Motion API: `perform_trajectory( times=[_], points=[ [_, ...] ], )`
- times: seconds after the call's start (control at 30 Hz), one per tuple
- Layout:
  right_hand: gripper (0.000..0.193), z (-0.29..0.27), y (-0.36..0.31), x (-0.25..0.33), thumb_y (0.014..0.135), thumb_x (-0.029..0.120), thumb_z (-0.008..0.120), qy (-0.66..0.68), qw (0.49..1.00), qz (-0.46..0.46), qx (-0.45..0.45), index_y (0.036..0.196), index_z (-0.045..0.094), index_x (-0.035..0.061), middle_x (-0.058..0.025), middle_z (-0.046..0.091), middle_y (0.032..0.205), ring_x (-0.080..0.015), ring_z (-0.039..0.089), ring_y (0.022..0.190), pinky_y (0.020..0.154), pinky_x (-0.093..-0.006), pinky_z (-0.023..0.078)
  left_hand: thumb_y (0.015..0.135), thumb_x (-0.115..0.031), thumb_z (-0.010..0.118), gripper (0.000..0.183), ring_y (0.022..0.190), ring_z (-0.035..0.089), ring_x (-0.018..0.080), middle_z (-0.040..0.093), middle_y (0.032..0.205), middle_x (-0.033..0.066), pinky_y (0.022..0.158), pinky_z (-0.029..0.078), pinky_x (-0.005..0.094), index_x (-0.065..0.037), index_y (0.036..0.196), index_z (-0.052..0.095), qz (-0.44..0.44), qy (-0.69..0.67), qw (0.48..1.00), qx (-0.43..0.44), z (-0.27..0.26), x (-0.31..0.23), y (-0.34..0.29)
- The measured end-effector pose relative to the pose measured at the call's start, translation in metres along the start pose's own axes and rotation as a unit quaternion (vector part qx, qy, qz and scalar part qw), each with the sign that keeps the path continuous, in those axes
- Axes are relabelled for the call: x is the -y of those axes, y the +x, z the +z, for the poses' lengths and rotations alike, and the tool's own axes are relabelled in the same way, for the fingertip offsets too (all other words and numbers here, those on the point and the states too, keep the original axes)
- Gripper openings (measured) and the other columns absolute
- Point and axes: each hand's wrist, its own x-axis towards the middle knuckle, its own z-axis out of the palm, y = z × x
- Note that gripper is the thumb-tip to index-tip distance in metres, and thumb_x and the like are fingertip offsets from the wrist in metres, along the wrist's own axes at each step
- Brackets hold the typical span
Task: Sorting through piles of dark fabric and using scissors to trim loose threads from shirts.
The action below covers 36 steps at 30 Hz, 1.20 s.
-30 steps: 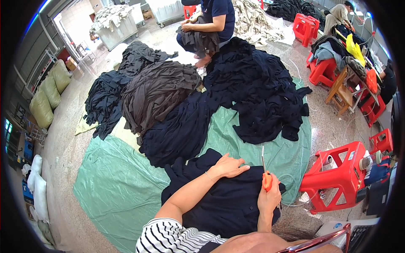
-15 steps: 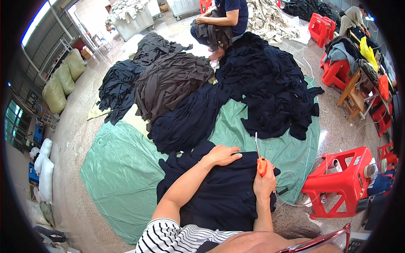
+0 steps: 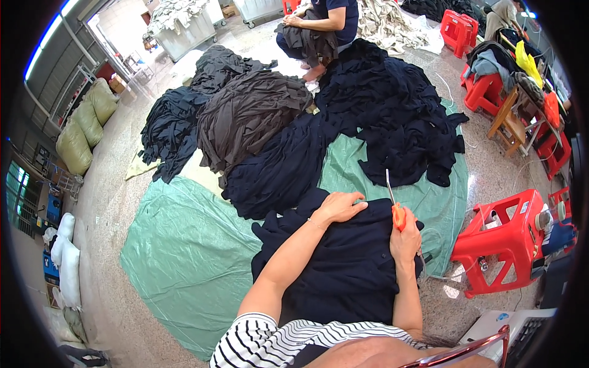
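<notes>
A dark navy knitted garment (image 3: 343, 270) is spread across my lap, with a small button on its right part. My left hand (image 3: 338, 208) lies on its far edge, palm down, fingers stretched out and the thumb apart. At the garment's right edge, my right hand (image 3: 406, 242) is closed round the orange handle of an air blow gun (image 3: 399, 216). Its thin, bent metal nozzle points away from me. A thin hose runs near that hand toward the red stool.
Navy cloth piles (image 3: 392, 110) and a brown-grey pile (image 3: 248, 116) lie ahead on a green tarp (image 3: 184, 245). A seated person (image 3: 331, 24) handles dark cloth beyond them. A red stool (image 3: 500, 242) stands close at right. Stuffed sacks (image 3: 76, 147) line the left.
Both hands, the garment and the air blow gun have shifted slightly right and away from me. The view has turned a little, and a white device now shows at lower right.
</notes>
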Motion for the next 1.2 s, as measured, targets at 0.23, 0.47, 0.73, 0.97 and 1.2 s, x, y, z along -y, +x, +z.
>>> perform_trajectory(
  times=[0.23, 0.47, 0.73, 0.97, 1.2],
  points=[
    [0.039, 0.011, 0.002, 0.011, 0.09, 0.015, 0.063, 0.008, 1.0, -0.024, 0.014, 0.128, 0.059, 0.0088, -0.0245, 0.07, 0.1, -0.0459, 0.067, 0.09, 0.078, -0.0519, 0.052, 0.095, -0.032, 0.062, 0.028, 0.095, 0.066, 0.0364, 0.072, 0.097, 0.0145, 0.086, 0.051, 0.0442, -0.008, 0.107, 0.069, 0.098, -0.056, 0.974, -0.199, 0.01, 0.028, -0.002],
    [0.038, 0.005, -0.003, 0.007, 0.09, 0.016, 0.064, 0.013, 1.0, 0.0, 0.014, 0.127, 0.058, 0.0073, -0.0232, 0.07, 0.101, -0.0455, 0.067, 0.091, 0.078, -0.0506, 0.052, 0.091, -0.004, 0.063, 0.022, 0.098, 0.063, 0.0207, 0.067, 0.1, 0.0068, 0.087, 0.048, 0.0364, -0.007, 0.113, 0.064, 0.385, -0.183, 0.801, -0.421, -0.11, -0.145, -0.141],
    [0.039, 0.007, 0.001, -0.002, 0.088, 0.014, 0.065, 0.008, 1.0, -0.012, 0.0, 0.126, 0.058, 0.0096, -0.0237, 0.07, 0.1, -0.0457, 0.067, 0.089, 0.075, -0.0523, 0.052, 0.099, -0.018, 0.055, 0.006, 0.095, 0.049, 0.0169, 0.049, 0.097, 0.0, 0.093, 0.045, 0.0311, -0.013, 0.101, 0.057, 0.633, -0.47, 0.308, -0.533, -0.072, -0.211, -0.149],
    [0.037, 0.007, 0.003, -0.005, 0.09, 0.013, 0.064, 0.003, 1.0, 0.002, 0.002, 0.126, 0.059, 0.01, -0.0219, 0.07, 0.105, -0.0444, 0.067, 0.093, 0.078, -0.0499, 0.052, 0.099, -0.012, 0.053, 0.01, 0.085, 0.047, 0.0158, 0.046, 0.089, -0.0023, 0.08, 0.044, 0.0286, -0.016, 0.09, 0.056, 0.613, -0.551, 0.343, -0.45, -0.062, -0.21, -0.159],
    [0.038, 0.005, 0.0, 0.001, 0.089, 0.013, 0.064, 0.002, 1.0, 0.01, 0.016, 0.127, 0.059, 0.0095, -0.0222, 0.069, 0.105, -0.0452, 0.066, 0.093, 0.079, -0.0502, 0.052, 0.089, -0.009, 0.069, 0.016, 0.083, 0.057, 0.0276, 0.057, 0.092, 0.0184, 0.076, 0.05, 0.0341, 0.002, 0.08, 0.062, 0.524, -0.671, 0.418, -0.316, -0.066, -0.195, -0.175]
  ],
)
